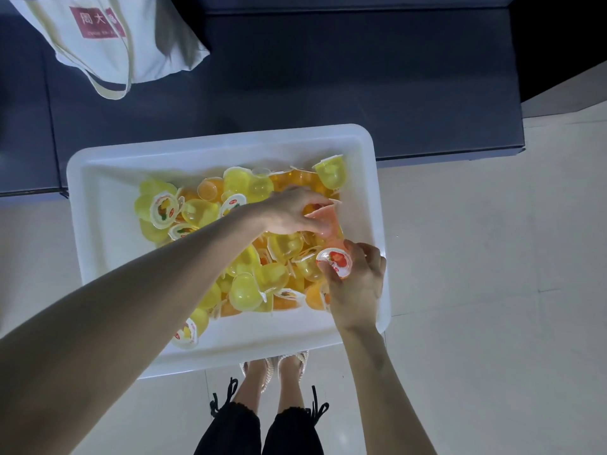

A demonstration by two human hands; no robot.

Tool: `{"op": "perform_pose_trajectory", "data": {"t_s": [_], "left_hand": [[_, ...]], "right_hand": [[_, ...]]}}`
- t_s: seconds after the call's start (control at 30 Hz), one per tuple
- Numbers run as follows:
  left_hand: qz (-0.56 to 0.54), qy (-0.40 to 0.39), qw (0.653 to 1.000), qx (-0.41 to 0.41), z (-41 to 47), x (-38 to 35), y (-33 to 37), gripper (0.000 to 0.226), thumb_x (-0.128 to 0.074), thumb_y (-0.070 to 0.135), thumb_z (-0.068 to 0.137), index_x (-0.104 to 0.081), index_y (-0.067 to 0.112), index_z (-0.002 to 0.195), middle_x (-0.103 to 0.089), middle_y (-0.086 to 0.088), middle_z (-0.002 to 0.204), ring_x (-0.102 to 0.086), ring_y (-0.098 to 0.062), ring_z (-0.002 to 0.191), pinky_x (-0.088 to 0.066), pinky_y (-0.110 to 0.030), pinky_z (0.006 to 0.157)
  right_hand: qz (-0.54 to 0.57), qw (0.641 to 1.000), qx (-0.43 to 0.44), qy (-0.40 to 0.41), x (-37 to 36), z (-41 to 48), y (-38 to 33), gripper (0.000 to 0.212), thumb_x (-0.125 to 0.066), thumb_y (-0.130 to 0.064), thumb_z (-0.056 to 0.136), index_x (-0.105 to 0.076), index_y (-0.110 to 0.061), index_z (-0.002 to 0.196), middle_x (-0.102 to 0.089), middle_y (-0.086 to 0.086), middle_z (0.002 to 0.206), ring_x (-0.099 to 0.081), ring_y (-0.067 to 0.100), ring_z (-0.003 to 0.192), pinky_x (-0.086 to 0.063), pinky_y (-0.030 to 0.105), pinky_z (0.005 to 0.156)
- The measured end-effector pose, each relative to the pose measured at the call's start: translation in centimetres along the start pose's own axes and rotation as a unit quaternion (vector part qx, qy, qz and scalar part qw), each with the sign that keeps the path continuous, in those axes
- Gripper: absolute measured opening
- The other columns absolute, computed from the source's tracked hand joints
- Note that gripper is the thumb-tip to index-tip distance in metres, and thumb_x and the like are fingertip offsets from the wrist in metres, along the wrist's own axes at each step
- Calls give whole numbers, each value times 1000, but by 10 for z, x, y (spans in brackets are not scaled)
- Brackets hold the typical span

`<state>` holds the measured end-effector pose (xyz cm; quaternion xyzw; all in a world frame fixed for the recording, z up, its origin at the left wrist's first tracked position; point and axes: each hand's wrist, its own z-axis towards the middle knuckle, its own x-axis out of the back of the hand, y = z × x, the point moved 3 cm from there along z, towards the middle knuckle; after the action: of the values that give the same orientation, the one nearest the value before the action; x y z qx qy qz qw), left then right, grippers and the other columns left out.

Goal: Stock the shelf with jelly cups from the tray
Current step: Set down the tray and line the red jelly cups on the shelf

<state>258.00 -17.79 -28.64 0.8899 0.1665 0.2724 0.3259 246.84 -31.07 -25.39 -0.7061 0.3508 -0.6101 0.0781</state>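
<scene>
One jelly cup (335, 261) in right hand (356, 285), beside tray (377, 205) rim

We look down on a pale tiled floor (492, 257) with thin grout lines, dimmer toward the edges. A dark low shelf (328, 77) runs across the top, and on it at the left lies a cream canvas tote bag (108, 57) with a red label (95, 21).

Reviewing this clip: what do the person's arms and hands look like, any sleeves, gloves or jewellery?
Both arms are bare as far up as the frame shows: no sleeves or cuffs. The left hand and right hand wear no gloves, and no watch, bracelet or ring shows. Fingernails are too blurred to judge.
</scene>
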Motion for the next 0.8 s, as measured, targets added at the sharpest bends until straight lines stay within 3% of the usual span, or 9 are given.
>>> {"op": "perform_pose_trajectory", "data": {"t_s": [0.13,0.2,0.27,0.33,0.43,0.5,0.6,0.67,0.8], "left_hand": [[-41,-1,999,-19,-2,-2,-2,39,-60,44,87,-49,38,124,-48,10,134,-38,-17,129,-25,-49,110],[-51,-3,999,-19,-6,-4,-3,34,-60,42,89,-49,37,121,-51,11,132,-41,-13,128,-22,-46,111],[-44,9,999,-20,-10,-5,-1,34,-61,41,89,-50,34,121,-53,10,129,-43,-11,127,-19,-40,109],[-23,26,999,-16,-13,-6,0,39,-62,43,87,-49,33,122,-55,7,128,-43,-13,127,-15,-40,107],[8,60,998,-17,-17,-8,0,44,-62,47,85,-53,32,125,-55,9,128,-40,-16,128,-12,-46,111],[-6,89,996,-24,-23,-7,2,35,-62,46,84,-61,30,115,-57,13,116,-42,-15,125,-10,-49,111],[-62,138,987,-55,-41,-5,5,27,-65,43,81,-68,26,102,-59,17,98,-51,-9,108,-20,-50,110],[-129,167,974,-77,-59,-2,8,27,-68,38,81,-70,21,102,-65,13,98,-57,-8,100,-37,-41,101],[-266,217,938,-43,-109,3,25,28,-66,24,86,-66,19,113,-68,7,107,-61,0,100,-45,-21,92]], "right_hand": [[14,1000,21,-11,0,-4,0,41,-81,-14,71,-65,-7,108,-63,10,115,-53,33,102,-43,31,79],[35,999,0,-31,0,-7,1,42,-80,-16,74,-63,-7,112,-61,8,125,-56,31,114,-46,32,87],[72,996,-25,-48,3,-7,2,43,-79,-17,75,-63,-8,114,-60,2,129,-60,26,111,-47,31,88],[101,993,-32,-50,8,-7,0,42,-80,-14,74,-63,-10,111,-63,-11,118,-63,21,100,-48,26,83],[148,985,-57,-66,14,-8,-2,37,-81,-15,72,-61,-23,102,-53,-36,88,-58,0,75,-42,5,68],[194,974,-84,-79,17,-10,-2,37,-81,-16,72,-57,-31,97,-58,-30,82,-59,-8,71,-42,2,63],[272,951,-120,-84,20,-14,-2,30,-80,-17,75,-63,-24,100,-67,-11,86,-64,0,77,-51,15,64],[320,935,-131,-78,26,-17,-8,24,-77,-17,78,-65,-24,98,-69,-9,87,-66,7,81,-53,20,68],[382,905,-148,-110,51,-19,-34,21,-67,-27,86,-63,-22,106,-66,-8,97,-64,7,92,-55,23,74]]}}
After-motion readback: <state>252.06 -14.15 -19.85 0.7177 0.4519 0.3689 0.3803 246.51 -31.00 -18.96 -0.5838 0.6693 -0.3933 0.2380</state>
